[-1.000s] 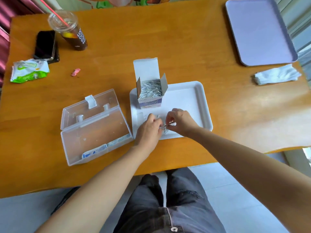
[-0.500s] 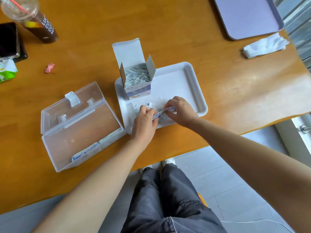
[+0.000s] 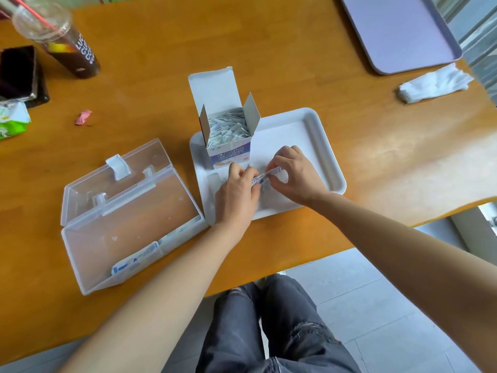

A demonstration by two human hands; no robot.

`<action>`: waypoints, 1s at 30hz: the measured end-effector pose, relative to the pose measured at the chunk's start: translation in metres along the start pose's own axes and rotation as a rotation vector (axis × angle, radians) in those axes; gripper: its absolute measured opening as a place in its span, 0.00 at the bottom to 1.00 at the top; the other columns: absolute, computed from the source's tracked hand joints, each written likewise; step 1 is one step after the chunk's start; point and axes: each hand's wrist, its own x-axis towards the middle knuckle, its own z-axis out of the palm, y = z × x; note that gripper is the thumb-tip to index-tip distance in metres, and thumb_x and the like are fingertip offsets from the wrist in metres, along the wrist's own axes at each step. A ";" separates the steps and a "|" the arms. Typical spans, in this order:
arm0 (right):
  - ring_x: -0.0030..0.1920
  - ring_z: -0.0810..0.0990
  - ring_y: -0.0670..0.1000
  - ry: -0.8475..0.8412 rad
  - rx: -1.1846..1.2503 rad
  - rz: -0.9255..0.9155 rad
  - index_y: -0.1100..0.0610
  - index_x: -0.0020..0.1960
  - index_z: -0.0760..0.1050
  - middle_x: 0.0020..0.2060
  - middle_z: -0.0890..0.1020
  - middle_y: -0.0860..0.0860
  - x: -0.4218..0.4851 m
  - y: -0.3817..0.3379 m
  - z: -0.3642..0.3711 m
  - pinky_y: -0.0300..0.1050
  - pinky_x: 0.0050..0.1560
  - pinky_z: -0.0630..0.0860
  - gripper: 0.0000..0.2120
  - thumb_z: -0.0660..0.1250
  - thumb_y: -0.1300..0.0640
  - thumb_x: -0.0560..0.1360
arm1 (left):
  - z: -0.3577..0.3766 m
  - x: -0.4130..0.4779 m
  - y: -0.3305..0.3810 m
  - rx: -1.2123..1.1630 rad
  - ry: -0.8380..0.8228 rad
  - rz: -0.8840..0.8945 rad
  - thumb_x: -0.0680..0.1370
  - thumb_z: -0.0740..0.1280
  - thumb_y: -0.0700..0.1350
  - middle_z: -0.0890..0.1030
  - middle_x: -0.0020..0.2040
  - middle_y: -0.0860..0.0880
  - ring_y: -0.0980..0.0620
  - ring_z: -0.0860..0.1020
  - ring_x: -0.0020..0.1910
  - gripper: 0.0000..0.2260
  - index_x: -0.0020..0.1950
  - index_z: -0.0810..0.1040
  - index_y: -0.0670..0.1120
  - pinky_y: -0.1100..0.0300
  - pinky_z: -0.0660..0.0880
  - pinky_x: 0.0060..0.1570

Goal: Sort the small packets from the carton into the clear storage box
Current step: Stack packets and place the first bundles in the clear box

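An open white carton (image 3: 228,149) full of small packets stands at the back left of a white tray (image 3: 320,146). Just in front of it, my left hand (image 3: 236,192) and my right hand (image 3: 293,176) together pinch a small stack of white-and-blue packets (image 3: 265,176) over the tray. More loose packets lie on the tray under my hands, partly hidden. Left of the tray sits the clear storage box (image 3: 129,224) with its lid folded back. A few packets (image 3: 134,261) lie along its near wall.
An iced drink cup (image 3: 61,41) with a red straw, a dark phone (image 3: 18,71), a green wipes pack (image 3: 10,122) and a pink wrapper (image 3: 83,117) sit at the far left. A lilac tray (image 3: 398,30) and white cloth (image 3: 433,86) lie at the far right.
My hands have lifted and squared a small stack of packets between them over the tray. The camera view has shifted; the carton and box have stayed put.
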 end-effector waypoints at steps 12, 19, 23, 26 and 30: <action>0.41 0.73 0.49 -0.021 0.065 -0.245 0.56 0.45 0.79 0.38 0.78 0.49 0.024 0.028 0.004 0.43 0.41 0.70 0.14 0.62 0.48 0.67 | 0.023 0.017 -0.013 0.046 0.081 0.040 0.78 0.64 0.47 0.73 0.57 0.48 0.43 0.77 0.49 0.12 0.60 0.75 0.47 0.58 0.64 0.38; 0.40 0.73 0.49 0.094 0.080 -0.337 0.57 0.42 0.79 0.36 0.78 0.50 0.033 0.037 0.015 0.43 0.39 0.70 0.10 0.63 0.52 0.69 | 0.030 0.025 -0.022 0.006 0.198 0.082 0.78 0.65 0.48 0.75 0.58 0.50 0.45 0.77 0.49 0.11 0.59 0.76 0.48 0.53 0.72 0.43; 0.42 0.72 0.47 0.143 0.054 -0.355 0.56 0.44 0.80 0.39 0.78 0.49 0.032 0.039 0.018 0.36 0.39 0.68 0.14 0.61 0.48 0.69 | 0.033 0.027 -0.024 0.014 0.251 0.109 0.79 0.63 0.46 0.75 0.58 0.48 0.43 0.76 0.52 0.10 0.59 0.76 0.47 0.52 0.72 0.46; 0.41 0.71 0.47 0.134 0.049 -0.349 0.57 0.43 0.80 0.39 0.77 0.50 0.025 0.037 0.018 0.33 0.40 0.65 0.19 0.58 0.46 0.66 | 0.029 0.022 -0.022 -0.023 0.265 0.101 0.78 0.65 0.45 0.76 0.58 0.48 0.46 0.75 0.53 0.10 0.58 0.77 0.47 0.55 0.70 0.48; 0.39 0.71 0.48 0.101 0.045 -0.321 0.59 0.43 0.80 0.38 0.77 0.51 0.022 0.034 0.016 0.38 0.40 0.65 0.15 0.61 0.50 0.67 | 0.026 0.019 -0.016 0.017 0.213 0.100 0.78 0.65 0.44 0.75 0.58 0.45 0.45 0.74 0.54 0.11 0.59 0.77 0.44 0.56 0.69 0.50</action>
